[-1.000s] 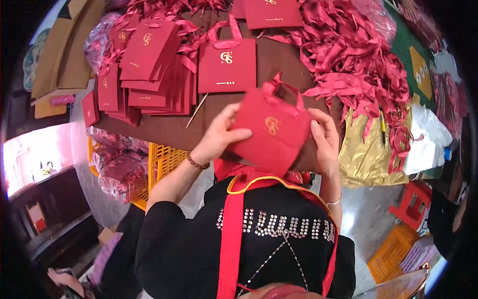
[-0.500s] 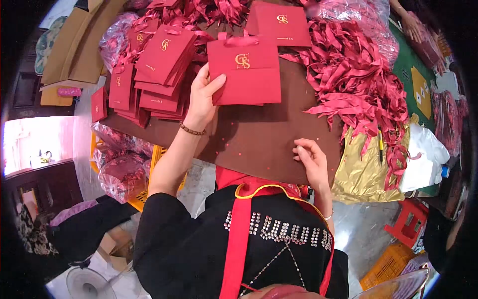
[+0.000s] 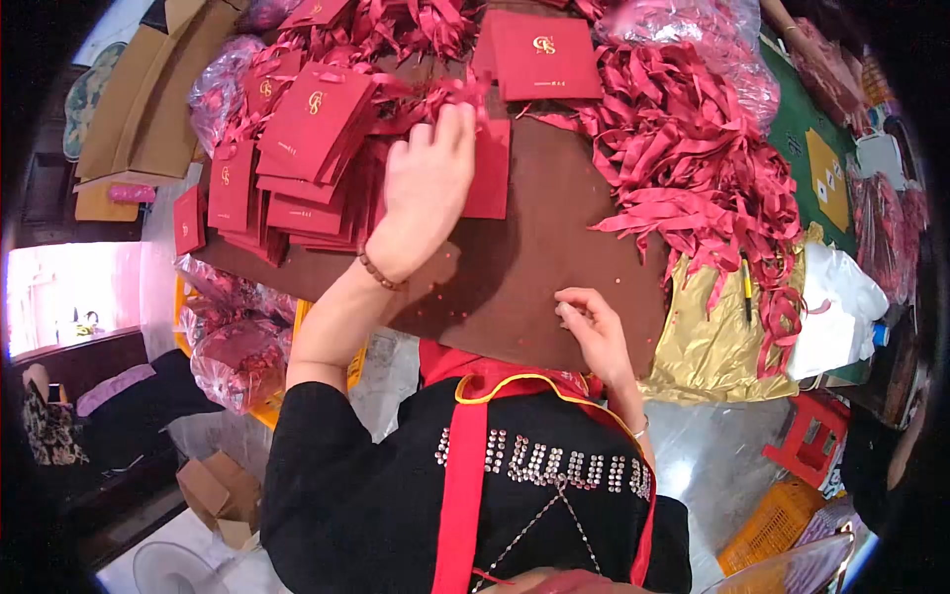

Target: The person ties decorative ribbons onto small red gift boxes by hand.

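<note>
My left hand (image 3: 427,188) is over the brown table, its fingers bent and pressed together at the top of a red paper gift bag (image 3: 491,176). A red ribbon handle (image 3: 463,94) shows just beyond the fingertips. Much of this bag, its gold print included, is hidden behind the hand. Above the table's near edge, to the right, my right hand (image 3: 598,335) is curled with thumb and fingers close together. Whether a small thing sits between those fingers is hidden.
Stacked red gift bags (image 3: 315,124) with gold letters stand on the left, with more bags (image 3: 549,59) at the back. A heap of red ribbons (image 3: 693,148) covers the right side, beside gold wrapping (image 3: 717,337) and a yellow pen (image 3: 747,292). Cardboard boxes (image 3: 148,99) stand far left.
The bag has gone from facing me, held by its left side, to lower behind my left hand, which has turned and risen to its top. My right hand has shifted slightly left and down.
</note>
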`<state>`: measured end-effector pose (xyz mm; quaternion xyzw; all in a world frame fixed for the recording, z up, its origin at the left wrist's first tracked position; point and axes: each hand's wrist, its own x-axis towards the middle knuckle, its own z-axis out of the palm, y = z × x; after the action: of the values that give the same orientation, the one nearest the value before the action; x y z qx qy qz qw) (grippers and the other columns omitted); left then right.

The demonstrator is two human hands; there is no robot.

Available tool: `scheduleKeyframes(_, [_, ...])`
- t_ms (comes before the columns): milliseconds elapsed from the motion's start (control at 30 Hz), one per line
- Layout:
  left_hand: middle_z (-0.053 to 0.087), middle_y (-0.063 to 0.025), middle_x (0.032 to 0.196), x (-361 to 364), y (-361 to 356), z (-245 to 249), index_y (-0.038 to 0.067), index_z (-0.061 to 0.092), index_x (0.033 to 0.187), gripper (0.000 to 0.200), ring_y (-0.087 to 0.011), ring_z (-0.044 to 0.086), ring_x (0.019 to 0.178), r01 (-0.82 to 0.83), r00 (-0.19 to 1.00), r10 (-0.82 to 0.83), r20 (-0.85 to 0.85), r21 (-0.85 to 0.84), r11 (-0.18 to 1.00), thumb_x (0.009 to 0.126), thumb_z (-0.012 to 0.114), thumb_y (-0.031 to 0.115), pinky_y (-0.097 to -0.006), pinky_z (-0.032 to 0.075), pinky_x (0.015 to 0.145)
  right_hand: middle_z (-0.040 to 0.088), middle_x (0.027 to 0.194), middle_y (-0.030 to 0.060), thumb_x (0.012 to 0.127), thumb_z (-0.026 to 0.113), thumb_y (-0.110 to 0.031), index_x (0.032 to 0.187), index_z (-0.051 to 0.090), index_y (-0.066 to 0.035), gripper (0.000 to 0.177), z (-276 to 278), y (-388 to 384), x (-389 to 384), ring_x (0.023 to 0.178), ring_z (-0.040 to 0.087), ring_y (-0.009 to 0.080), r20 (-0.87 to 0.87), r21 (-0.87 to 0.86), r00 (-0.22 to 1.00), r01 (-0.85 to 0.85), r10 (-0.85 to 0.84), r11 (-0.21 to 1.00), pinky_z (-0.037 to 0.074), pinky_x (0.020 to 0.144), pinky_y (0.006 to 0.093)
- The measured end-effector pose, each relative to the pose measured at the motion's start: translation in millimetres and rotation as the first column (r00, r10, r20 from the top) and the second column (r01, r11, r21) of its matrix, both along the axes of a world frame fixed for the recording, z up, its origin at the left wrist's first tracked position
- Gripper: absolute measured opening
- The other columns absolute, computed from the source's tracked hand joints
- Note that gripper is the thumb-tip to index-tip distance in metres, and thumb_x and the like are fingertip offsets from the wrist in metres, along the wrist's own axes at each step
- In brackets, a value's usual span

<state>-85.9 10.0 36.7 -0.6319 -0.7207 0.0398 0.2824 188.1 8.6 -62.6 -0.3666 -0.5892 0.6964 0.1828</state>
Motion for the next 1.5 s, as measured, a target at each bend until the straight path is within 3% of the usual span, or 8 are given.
scheduleKeyframes(433, [0.050, -0.0235, 0.124, 24, 65, -58, -0.004, 0.062, 0.103, 0.032, -0.0287, 0.063, 0.082, 0.067, 0.936, 0.075, 0.344, -0.383, 0.921, 0.080, 0.055, 0.017, -0.0376, 0.054, 0.060, 0.060, 0.098, 0.0063, 0.090, 0.057, -0.014, 0.104, 0.060, 0.000, 0.020, -7, -9, 7, 0.083, 0.057, 0.0119, -0.048, -0.062, 0.998, 0.043, -0.046, 0.997, 0.047, 0.076, 0.0245])
scheduleKeyframes(567, [0.058, -0.0181, 0.102, -3, 126, -54, 0.000, 0.051, 0.116, 0.050, -0.0357, 0.059, 0.094, 0.045, 0.846, -0.035, 0.532, -0.005, 0.999, 0.081, 0.062, 0.035, -0.0453, 0.049, 0.075, 0.058, 0.105, 0.0047, 0.092, 0.055, -0.012, 0.111, 0.056, -0.001, 0.022, -6, -4, 9, 0.093, 0.057, 0.0121, -0.042, -0.131, 0.999, -0.005, -0.001, 0.991, 0.049, 0.077, 0.0262])
scheduleKeyframes(833, [0.045, -0.0258, 0.123, -31, 171, -66, 0.003, 0.019, 0.141, 0.094, -0.0420, 0.056, 0.099, -0.271, 0.534, 0.260, 0.804, -0.128, 0.954, 0.072, 0.074, 0.037, -0.0504, 0.044, 0.083, 0.059, 0.107, 0.0048, 0.091, 0.055, -0.008, 0.111, 0.056, -0.001, 0.021, -14, -9, 12, 0.093, 0.056, 0.0114, -0.060, -0.191, 0.996, 0.048, -0.060, 0.980, 0.050, 0.078, 0.0259])
scheduleKeyframes(967, [0.059, -0.0254, 0.110, -41, 186, -61, 0.000, 0.036, 0.132, 0.073, -0.0365, 0.058, 0.102, -0.408, 0.302, -0.264, 0.916, 0.374, 0.833, 0.072, 0.073, 0.020, -0.0408, 0.046, 0.087, 0.059, 0.107, 0.0052, 0.091, 0.056, -0.009, 0.111, 0.056, -0.001, 0.022, -10, -7, 11, 0.092, 0.057, 0.0112, -0.045, -0.180, 0.998, 0.034, -0.043, 0.983, 0.050, 0.077, 0.0255])
scheduleKeyframes(1300, [0.060, -0.0243, 0.108, -92, 187, -42, 0.004, 0.043, 0.128, 0.052, -0.0373, 0.057, 0.104, -0.398, 0.461, -0.097, 0.882, 0.303, 0.866, 0.080, 0.059, 0.017, -0.0452, 0.045, 0.087, 0.059, 0.099, 0.0041, 0.091, 0.056, -0.013, 0.110, 0.057, -0.001, 0.022, -10, -14, 10, 0.089, 0.057, 0.0108, -0.033, -0.088, 0.998, 0.055, -0.058, 0.995, 0.050, 0.076, 0.0259])
scheduleKeyframes(1400, [0.060, -0.0149, 0.116, -126, 207, -84, -0.008, 0.048, 0.123, 0.045, -0.0225, 0.059, 0.102, -0.375, 0.050, -0.468, 0.883, 0.451, 0.810, 0.081, 0.060, 0.002, -0.0330, 0.047, 0.086, 0.060, 0.100, 0.0047, 0.091, 0.055, -0.012, 0.110, 0.057, 0.000, 0.022, -6, -15, 12, 0.089, 0.058, 0.0113, -0.062, -0.146, 0.995, 0.073, -0.082, 0.987, 0.050, 0.076, 0.0260])
scheduleKeyframes(1433, [0.059, -0.0144, 0.117, -92, 182, -49, -0.007, 0.048, 0.124, 0.046, -0.0222, 0.057, 0.104, -0.414, -0.334, -0.507, 0.795, 0.360, 0.836, 0.081, 0.060, 0.002, -0.0331, 0.045, 0.090, 0.060, 0.103, 0.0060, 0.092, 0.055, -0.011, 0.110, 0.056, -0.001, 0.021, -2, -13, 12, 0.091, 0.059, 0.0124, -0.088, -0.222, 0.991, 0.075, -0.097, 0.972, 0.050, 0.076, 0.0259])
scheduleKeyframes(1500, [0.057, -0.0144, 0.118, -38, 134, 1, -0.007, 0.047, 0.124, 0.047, -0.0200, 0.055, 0.105, -0.282, -0.525, -0.437, 0.731, 0.335, 0.899, 0.080, 0.061, 0.003, -0.0318, 0.043, 0.092, 0.061, 0.102, 0.0064, 0.092, 0.053, -0.012, 0.108, 0.057, 0.000, 0.020, 10, -4, 14, 0.089, 0.059, 0.0127, -0.063, -0.189, 0.992, 0.096, -0.110, 0.977, 0.049, 0.075, 0.0254])
